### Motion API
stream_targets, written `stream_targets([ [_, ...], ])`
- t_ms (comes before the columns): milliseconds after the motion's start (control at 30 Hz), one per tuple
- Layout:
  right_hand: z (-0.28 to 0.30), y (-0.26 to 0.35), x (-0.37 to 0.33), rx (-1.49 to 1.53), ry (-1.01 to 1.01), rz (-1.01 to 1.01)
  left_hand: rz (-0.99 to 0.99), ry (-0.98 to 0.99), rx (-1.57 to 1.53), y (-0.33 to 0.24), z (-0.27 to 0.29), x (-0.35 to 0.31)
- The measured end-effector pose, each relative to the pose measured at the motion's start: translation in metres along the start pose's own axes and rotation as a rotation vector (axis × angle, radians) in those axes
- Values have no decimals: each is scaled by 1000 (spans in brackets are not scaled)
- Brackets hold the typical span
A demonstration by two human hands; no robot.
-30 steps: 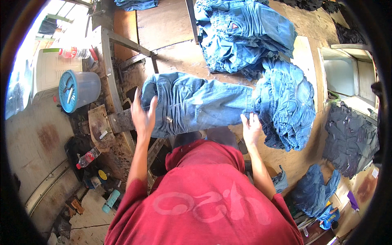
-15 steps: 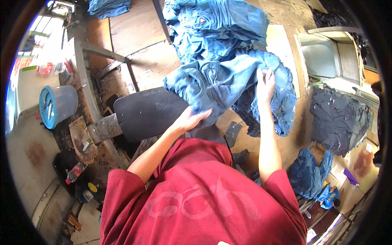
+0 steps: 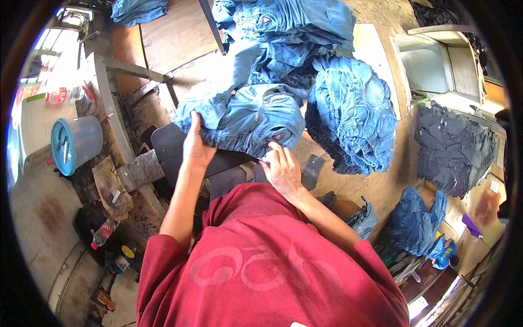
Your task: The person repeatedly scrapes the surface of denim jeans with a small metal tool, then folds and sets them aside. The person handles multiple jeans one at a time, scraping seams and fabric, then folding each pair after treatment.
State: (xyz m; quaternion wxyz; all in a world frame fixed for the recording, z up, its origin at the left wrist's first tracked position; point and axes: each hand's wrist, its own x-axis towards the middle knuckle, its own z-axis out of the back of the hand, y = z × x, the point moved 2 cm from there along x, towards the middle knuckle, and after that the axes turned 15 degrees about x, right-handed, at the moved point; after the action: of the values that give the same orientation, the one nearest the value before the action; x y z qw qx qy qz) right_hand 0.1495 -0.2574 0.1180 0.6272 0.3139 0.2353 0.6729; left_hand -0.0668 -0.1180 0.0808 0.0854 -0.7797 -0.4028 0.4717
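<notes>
A pair of light blue denim jeans (image 3: 248, 111) is stretched between my hands, its gathered waistband facing me. My left hand (image 3: 197, 146) grips the left end of the waistband, thumb on top and fingers underneath. With bent fingers my right hand (image 3: 283, 170) pinches the waistband's right end, close to a small reddish patch. Under the jeans lies a dark, flat board (image 3: 166, 139), mostly covered. Just right of the held jeans sits a heap of similar blue jeans (image 3: 354, 114). Beyond them rises a folded stack of blue jeans (image 3: 305, 24).
To the left stands a translucent bucket (image 3: 84, 139) with a blue lid, beside a metal frame (image 3: 111, 103). A plastic bottle (image 3: 103, 233) lies lower left. On the right are a pile of dark garments (image 3: 452, 150), a blue bundle (image 3: 417, 220) and an open-fronted box (image 3: 430, 68).
The jeans have come left and toward me, away from the heap, with the waistband now facing me. My right hand has dropped from the heap to the waistband; my left hand has shifted left.
</notes>
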Motion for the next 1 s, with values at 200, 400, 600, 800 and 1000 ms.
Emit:
stream_targets([
  [200,-28,50,18,247,71,138,26,-153,125,-51,50,-11],
  [400,-46,120,21,971,327,-277,133,-17,230,-6,68,-100],
  [600,17,74,9,773,267,-411,239,193,1255,-39,135,-124],
  [800,46,-13,-1,454,-41,-635,127,132,1540,-94,168,-129],
  [1000,20,-43,15,483,-330,-529,381,-9,2031,-171,162,-126],
])
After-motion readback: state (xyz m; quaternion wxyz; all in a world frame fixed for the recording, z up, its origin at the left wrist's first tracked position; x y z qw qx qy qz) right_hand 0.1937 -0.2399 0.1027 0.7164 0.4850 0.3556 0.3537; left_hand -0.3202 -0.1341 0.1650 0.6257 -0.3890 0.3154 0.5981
